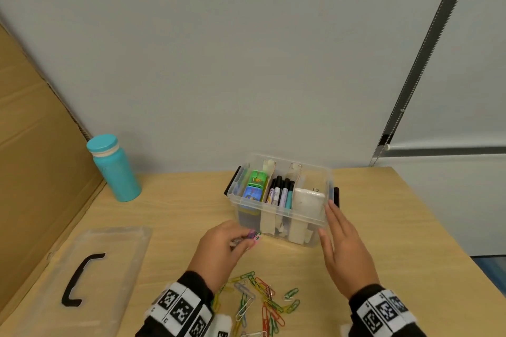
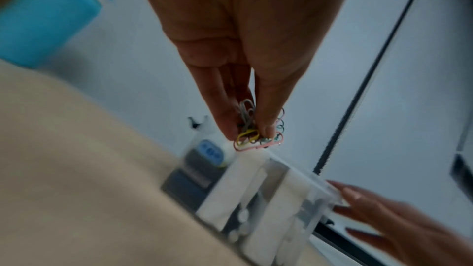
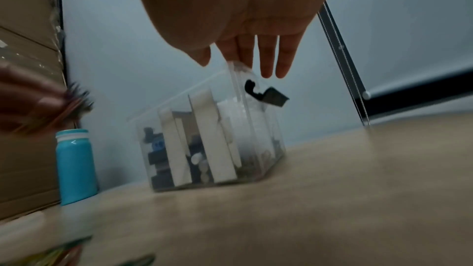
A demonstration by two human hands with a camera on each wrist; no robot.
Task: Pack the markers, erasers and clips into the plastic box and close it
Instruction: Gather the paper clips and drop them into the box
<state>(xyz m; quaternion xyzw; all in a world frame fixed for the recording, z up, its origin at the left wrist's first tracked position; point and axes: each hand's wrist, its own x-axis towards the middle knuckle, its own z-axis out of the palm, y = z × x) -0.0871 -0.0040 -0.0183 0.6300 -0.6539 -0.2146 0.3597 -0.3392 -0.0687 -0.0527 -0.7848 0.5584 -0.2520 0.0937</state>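
A clear plastic box (image 1: 315, 230) stands open at the table's back middle, split by paper dividers. Its left part holds green and blue erasers (image 1: 254, 186), its middle part several markers (image 1: 282, 191), its right part a white block. My left hand (image 1: 235, 241) pinches a small bunch of coloured paper clips (image 2: 256, 137) just in front of the box's left front corner. My right hand (image 1: 339, 238) lies flat with straight fingers against the box's right front corner (image 3: 238, 68). More coloured clips (image 1: 260, 298) lie loose on the table between my wrists.
The box's clear lid (image 1: 82, 268) with a black handle lies flat at the front left. A teal bottle (image 1: 115, 169) stands at the back left beside a cardboard sheet (image 1: 32, 145). A wall runs behind the table.
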